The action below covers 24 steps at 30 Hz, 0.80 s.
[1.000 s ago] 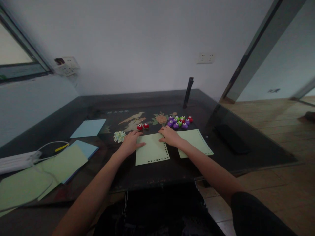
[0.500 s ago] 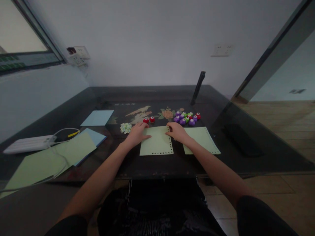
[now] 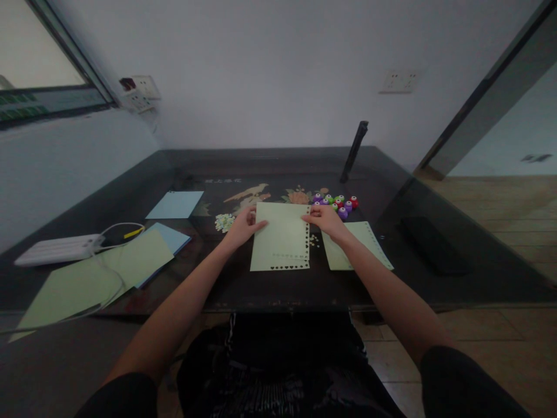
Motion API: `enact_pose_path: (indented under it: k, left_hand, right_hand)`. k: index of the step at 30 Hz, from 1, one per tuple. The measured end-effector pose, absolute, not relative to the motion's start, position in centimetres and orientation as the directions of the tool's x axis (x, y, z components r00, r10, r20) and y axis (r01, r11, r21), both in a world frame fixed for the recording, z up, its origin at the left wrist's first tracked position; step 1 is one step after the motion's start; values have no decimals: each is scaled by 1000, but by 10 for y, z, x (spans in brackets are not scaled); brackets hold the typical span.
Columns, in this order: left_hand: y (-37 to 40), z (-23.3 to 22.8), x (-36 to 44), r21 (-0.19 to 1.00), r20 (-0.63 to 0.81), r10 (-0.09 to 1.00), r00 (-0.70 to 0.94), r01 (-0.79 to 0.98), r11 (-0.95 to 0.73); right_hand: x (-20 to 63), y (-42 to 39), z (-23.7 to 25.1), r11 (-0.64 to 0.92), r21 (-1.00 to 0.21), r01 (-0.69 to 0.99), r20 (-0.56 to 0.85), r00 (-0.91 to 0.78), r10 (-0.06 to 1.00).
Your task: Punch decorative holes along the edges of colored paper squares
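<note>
A pale green sheet of paper [image 3: 281, 232] with punched heart-shaped holes along its right and bottom edges is raised at its far end. Near its bottom, a second row of holes and an edge suggest another sheet beneath. My left hand [image 3: 243, 227] pinches the upper left edge, thumb on top. At the upper right edge, my right hand [image 3: 327, 222] grips the paper between thumb and fingers. Small pale punched bits [image 3: 314, 239] lie beside the sheet, under my right hand. Another green sheet with edge holes [image 3: 357, 247] rests flat below my right wrist.
Purple, green and red punches [image 3: 343, 213] cluster behind my right hand. A heap of pale cut-outs [image 3: 224, 222] sits left. Blue paper [image 3: 176, 205], green sheets [image 3: 108, 273], a white power strip [image 3: 61, 251] with cable, a black upright object [image 3: 354, 151] and a dark flat object [image 3: 435, 247] lie about.
Both hands have lifted the far end of the green paper, which now hides the two red punches. A second row of holes shows near its bottom. Small bits are uncovered by my right hand.
</note>
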<state>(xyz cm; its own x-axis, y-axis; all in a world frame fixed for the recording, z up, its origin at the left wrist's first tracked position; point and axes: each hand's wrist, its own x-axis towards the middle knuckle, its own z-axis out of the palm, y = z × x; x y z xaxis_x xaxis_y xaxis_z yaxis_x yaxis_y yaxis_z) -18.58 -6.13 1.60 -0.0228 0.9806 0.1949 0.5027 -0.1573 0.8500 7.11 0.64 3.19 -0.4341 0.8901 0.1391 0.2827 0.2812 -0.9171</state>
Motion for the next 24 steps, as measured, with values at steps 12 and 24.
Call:
enact_pose_path:
  k: [12, 24]
  left_hand:
    - [-74, 29, -176, 934, -58, 997, 53, 355, 35]
    - [-67, 18, -180, 952, 71, 997, -17, 299, -63]
  right_hand:
    - [77, 9, 37, 87, -996, 33, 73, -303, 950]
    - [73, -6, 41, 48, -972, 231, -83, -529, 845]
